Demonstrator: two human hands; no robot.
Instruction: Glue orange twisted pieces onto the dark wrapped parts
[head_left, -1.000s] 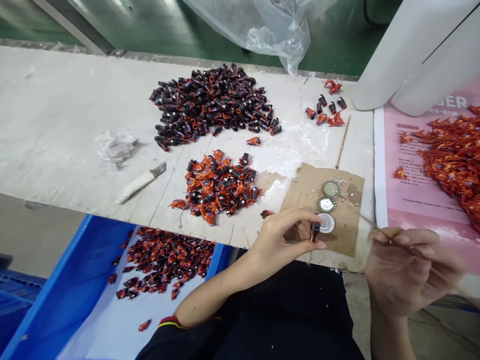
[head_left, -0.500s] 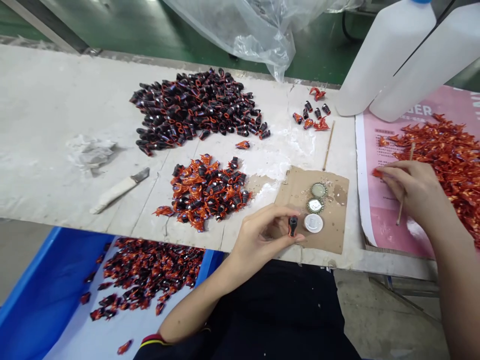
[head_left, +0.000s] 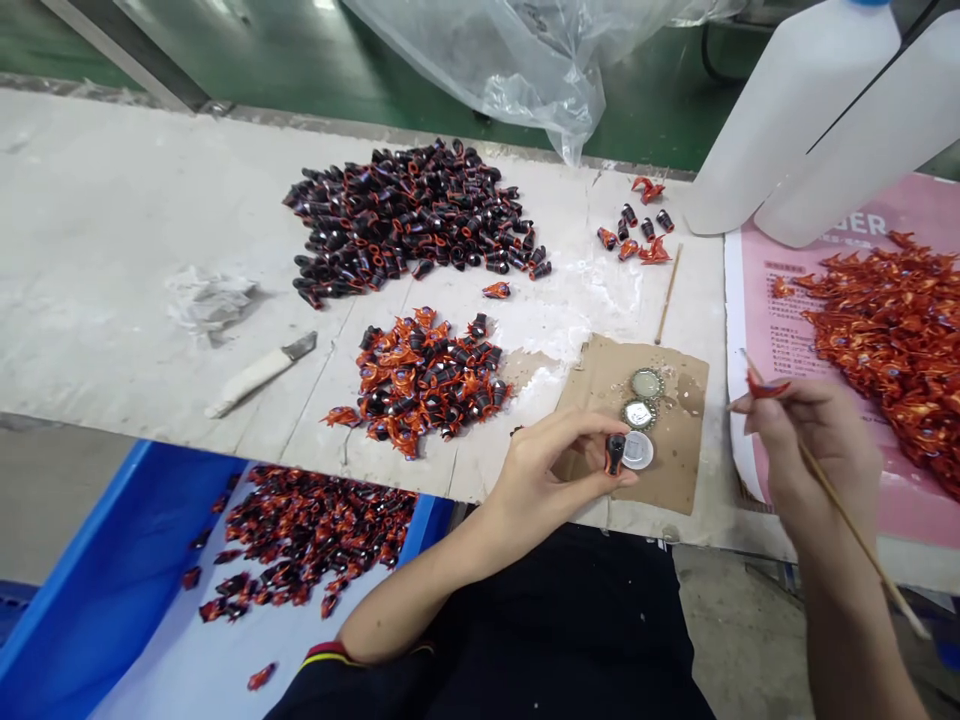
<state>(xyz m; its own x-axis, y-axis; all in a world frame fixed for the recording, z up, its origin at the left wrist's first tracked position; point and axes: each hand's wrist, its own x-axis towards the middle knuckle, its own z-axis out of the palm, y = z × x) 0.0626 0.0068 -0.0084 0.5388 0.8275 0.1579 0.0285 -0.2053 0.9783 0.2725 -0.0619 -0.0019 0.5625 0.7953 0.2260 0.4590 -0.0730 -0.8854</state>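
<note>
Black and orange-red foil-wrapped pieces lie across a white-crusted bench [head_left: 112, 250] as a person's left hand [head_left: 559, 480] grips a small black cylindrical piece [head_left: 616, 453] between thumb and fingertips. The piece sits just beside a round white plastic cap [head_left: 637, 450] on a torn sheet of brown cardboard [head_left: 645, 420], with two ridged metal crown caps [head_left: 639, 414] close by. To the right, the right hand [head_left: 814, 440] pinches a scrap of orange-red foil [head_left: 766, 388] together with a long thin wooden stick [head_left: 847, 510], above a heap of orange-red foil scraps [head_left: 892, 350] on a pink printed sheet [head_left: 922, 525]. Farther left are a dark mound of black foil-trimmed pieces [head_left: 412, 215] and a smaller orange-and-black pile [head_left: 424, 385]. More pieces fill a blue plastic crate [head_left: 127, 540] below the near edge, and a white-handled utility knife [head_left: 259, 375] lies left of the piles. The risks appear to lie in the small parts: a slackened pinch could drop the black piece among the caps, while a swing of the long stick could scatter the foil heap. A sleeve brushing the loose piles could also push pieces together or over the near edge.
</note>
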